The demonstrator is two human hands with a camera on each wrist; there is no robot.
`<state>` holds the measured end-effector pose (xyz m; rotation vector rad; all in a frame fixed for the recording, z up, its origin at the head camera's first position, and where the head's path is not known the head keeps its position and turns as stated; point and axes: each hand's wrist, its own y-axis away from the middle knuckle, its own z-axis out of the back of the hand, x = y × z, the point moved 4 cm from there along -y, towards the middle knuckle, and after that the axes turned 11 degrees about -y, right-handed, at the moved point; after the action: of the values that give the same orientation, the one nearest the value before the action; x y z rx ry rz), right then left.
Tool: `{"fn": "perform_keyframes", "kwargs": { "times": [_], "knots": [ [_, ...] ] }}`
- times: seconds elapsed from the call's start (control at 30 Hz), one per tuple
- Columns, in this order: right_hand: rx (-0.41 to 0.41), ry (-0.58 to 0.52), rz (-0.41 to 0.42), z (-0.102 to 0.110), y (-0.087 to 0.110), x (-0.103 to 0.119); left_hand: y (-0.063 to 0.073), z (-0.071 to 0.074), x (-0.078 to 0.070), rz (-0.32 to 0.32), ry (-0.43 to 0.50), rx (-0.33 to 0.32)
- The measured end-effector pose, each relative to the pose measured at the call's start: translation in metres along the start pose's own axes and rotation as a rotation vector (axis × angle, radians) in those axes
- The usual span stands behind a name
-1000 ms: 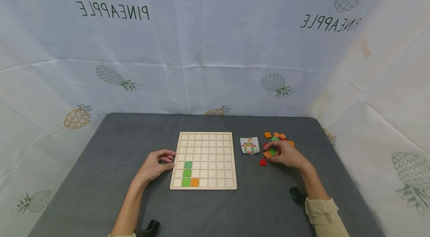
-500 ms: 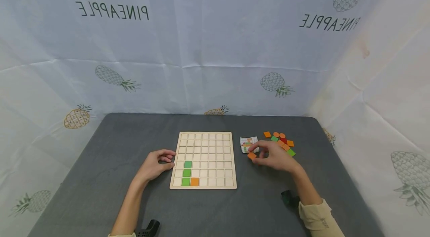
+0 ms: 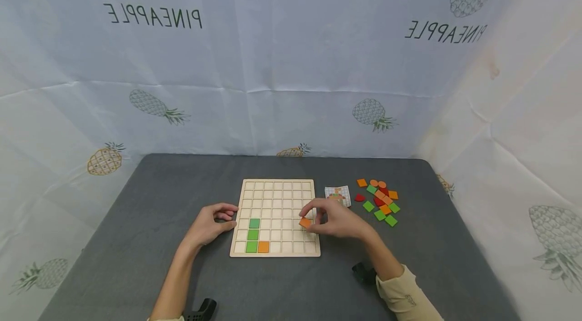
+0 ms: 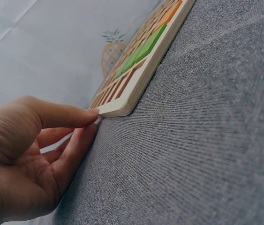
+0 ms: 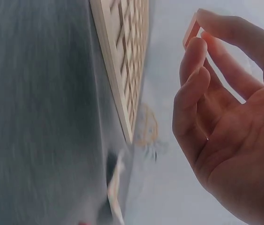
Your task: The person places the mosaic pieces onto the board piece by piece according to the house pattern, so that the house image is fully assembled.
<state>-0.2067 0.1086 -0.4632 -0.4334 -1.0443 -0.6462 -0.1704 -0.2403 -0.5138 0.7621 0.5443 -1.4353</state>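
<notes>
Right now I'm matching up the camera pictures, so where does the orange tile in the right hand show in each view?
Head: below and slightly right of centre; the orange tile is pinched by the right hand.
Left wrist: not in it; the placed tile at the top is another orange one.
Right wrist: near the top, right of centre, edge-on between thumb and finger.
Shared landmark: the wooden board.

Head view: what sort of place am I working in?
Likely a makeshift, curtained-off tabletop workspace: pale pineapple-print fabric hangs behind and on both sides of a dark grey table, which holds a light wooden grid board.
</notes>
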Motion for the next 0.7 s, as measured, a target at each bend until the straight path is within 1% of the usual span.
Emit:
{"fn": "perform_keyframes", "kwargs": {
  "times": [0.1, 0.43, 0.53, 0.7],
  "knots": [
    [0.051, -0.02, 0.003, -0.014, -0.009, 0.0, 0.001, 0.0, 0.0, 0.0, -0.004, 0.002],
    [0.154, -0.05, -0.011, -0.046, -0.028, -0.002, 0.001, 0.0, 0.0, -0.013, 0.008, 0.011],
    [0.184, -0.036, -0.03, -0.055, -0.033, -0.001, 0.001, 0.0, 0.0, -0.012, 0.009, 0.008],
    [0.232, 0.022, -0.054, -0.068, -0.039, 0.002, 0.0, 0.001, 0.001, -0.01, 0.011, 0.005]
  ]
}}
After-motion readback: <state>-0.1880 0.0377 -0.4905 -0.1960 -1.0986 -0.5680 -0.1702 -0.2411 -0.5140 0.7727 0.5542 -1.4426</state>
